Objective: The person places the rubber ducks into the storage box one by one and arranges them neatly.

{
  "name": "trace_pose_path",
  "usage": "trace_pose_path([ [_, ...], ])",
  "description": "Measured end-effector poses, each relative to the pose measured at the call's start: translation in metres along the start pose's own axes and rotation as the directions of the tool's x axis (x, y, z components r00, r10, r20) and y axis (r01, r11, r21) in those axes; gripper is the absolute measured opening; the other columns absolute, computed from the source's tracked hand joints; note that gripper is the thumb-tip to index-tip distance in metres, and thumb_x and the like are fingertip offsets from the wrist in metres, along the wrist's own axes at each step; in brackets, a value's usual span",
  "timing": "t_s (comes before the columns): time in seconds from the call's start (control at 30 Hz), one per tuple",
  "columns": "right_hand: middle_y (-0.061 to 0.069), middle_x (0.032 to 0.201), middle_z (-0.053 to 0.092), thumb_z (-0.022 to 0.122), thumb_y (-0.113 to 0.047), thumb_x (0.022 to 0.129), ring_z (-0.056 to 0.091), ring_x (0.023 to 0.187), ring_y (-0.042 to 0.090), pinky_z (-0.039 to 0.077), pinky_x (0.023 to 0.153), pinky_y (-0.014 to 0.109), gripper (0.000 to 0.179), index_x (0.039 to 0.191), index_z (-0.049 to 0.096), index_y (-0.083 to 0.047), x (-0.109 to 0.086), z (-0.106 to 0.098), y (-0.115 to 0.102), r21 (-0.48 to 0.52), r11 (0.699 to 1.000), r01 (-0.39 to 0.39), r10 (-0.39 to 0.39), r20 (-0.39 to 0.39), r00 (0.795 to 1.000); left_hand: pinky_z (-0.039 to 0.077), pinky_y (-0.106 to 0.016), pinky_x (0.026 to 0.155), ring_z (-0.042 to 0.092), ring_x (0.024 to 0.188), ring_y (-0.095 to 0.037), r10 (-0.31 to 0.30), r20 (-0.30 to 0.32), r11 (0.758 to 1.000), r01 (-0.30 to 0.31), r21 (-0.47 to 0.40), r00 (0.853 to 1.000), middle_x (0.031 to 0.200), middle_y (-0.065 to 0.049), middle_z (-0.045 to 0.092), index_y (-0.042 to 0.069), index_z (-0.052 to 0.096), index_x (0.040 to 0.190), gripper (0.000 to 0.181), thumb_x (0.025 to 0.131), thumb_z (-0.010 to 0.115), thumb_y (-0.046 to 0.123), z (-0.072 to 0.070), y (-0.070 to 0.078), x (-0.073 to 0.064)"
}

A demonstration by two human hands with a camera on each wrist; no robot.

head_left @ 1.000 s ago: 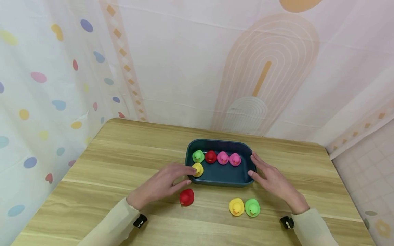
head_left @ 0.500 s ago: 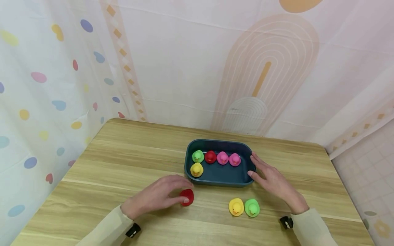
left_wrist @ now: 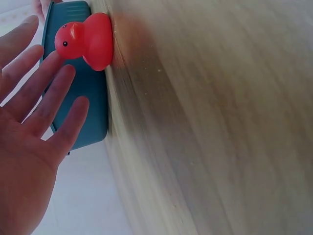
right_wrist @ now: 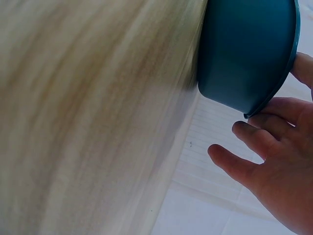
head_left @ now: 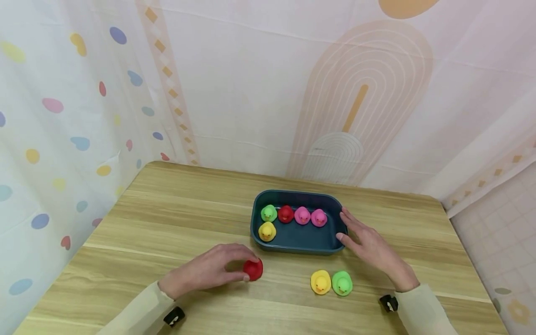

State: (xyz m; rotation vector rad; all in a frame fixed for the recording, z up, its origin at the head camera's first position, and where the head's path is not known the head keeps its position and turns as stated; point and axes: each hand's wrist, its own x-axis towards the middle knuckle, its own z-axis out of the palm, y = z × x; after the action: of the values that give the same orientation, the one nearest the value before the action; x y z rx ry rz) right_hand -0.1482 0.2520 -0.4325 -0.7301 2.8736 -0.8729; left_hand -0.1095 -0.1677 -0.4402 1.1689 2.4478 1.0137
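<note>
My left hand (head_left: 211, 270) is beside a red rubber duck (head_left: 253, 269) on the table, thumb and fingertips spread on either side of it. In the left wrist view that duck (left_wrist: 88, 41) stands upright past the extended fingers, with no grip to be seen. My right hand (head_left: 374, 249) rests on the right end of a dark teal box (head_left: 299, 249), thumb and fingertips against its rim. Inside the box a green duck (head_left: 269, 213), a red duck (head_left: 286, 214) and two pink ducks (head_left: 302, 215) form a row. A yellow duck (head_left: 267, 231) sits before the green one.
Nearer the table's front, a yellow duck (head_left: 320, 282) and a green duck (head_left: 342, 283) stand side by side on the wooden table (head_left: 188, 195). Printed curtains (head_left: 247, 93) hang behind and at the left of the table.
My left hand has left the yellow duck in the box and drawn back toward me, to the red duck on the table. My right hand has stayed at the box.
</note>
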Motion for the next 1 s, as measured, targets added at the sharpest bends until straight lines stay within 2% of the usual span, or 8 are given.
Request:
trace_pose_path([
  [0.1, 0.022, 0.167, 0.026, 0.055, -0.036, 0.109, 0.034, 0.148, 0.045, 0.033, 0.116, 0.062, 0.067, 0.157, 0.035, 0.006, -0.0001, 0.0001, -0.0005, -0.006, 1.0, 0.004, -0.004, -0.005, 1.0, 0.057, -0.033, 0.094, 0.063, 0.108, -0.008, 0.002, 0.013, 1.0, -0.002, -0.011, 1.0, 0.126, 0.006, 0.069, 0.016, 0.07, 0.129, 0.032, 0.098, 0.074, 0.024, -0.0003, -0.0012, 0.0007],
  [0.47, 0.021, 0.167, 0.026, 0.055, -0.034, 0.109, 0.035, 0.147, 0.044, 0.033, 0.115, 0.062, 0.065, 0.157, 0.036, 0.006, -0.0006, -0.0002, -0.0011, -0.005, 1.0, 0.001, -0.001, -0.001, 1.0, 0.056, -0.029, 0.094, 0.063, 0.106, -0.006, 0.067, 0.013, 0.997, -0.068, 0.021, 0.998, 0.122, 0.005, 0.07, 0.013, 0.072, 0.123, 0.026, 0.098, 0.074, 0.015, 0.0012, -0.0054, 0.0041],
  [0.83, 0.021, 0.167, 0.025, 0.055, -0.036, 0.109, 0.034, 0.148, 0.045, 0.033, 0.116, 0.062, 0.067, 0.158, 0.034, 0.005, -0.0002, -0.0001, 0.0011, 0.001, 1.0, -0.006, 0.006, 0.004, 1.0, 0.057, -0.029, 0.094, 0.063, 0.109, -0.008, 0.037, 0.038, 0.999, -0.038, 0.019, 0.999, 0.122, 0.003, 0.068, 0.016, 0.075, 0.116, 0.02, 0.098, 0.073, 0.009, 0.0017, -0.0028, 0.0066],
  [1.0, 0.021, 0.167, 0.025, 0.055, -0.036, 0.109, 0.034, 0.147, 0.046, 0.033, 0.115, 0.063, 0.067, 0.157, 0.035, 0.006, -0.0002, 0.0006, 0.0015, -0.001, 1.0, -0.002, 0.002, -0.001, 1.0, 0.056, -0.028, 0.095, 0.063, 0.109, -0.008, 0.055, 0.021, 0.998, -0.056, 0.04, 0.998, 0.122, 0.004, 0.068, 0.015, 0.075, 0.116, 0.019, 0.098, 0.072, 0.01, 0.0019, -0.0016, 0.0059],
])
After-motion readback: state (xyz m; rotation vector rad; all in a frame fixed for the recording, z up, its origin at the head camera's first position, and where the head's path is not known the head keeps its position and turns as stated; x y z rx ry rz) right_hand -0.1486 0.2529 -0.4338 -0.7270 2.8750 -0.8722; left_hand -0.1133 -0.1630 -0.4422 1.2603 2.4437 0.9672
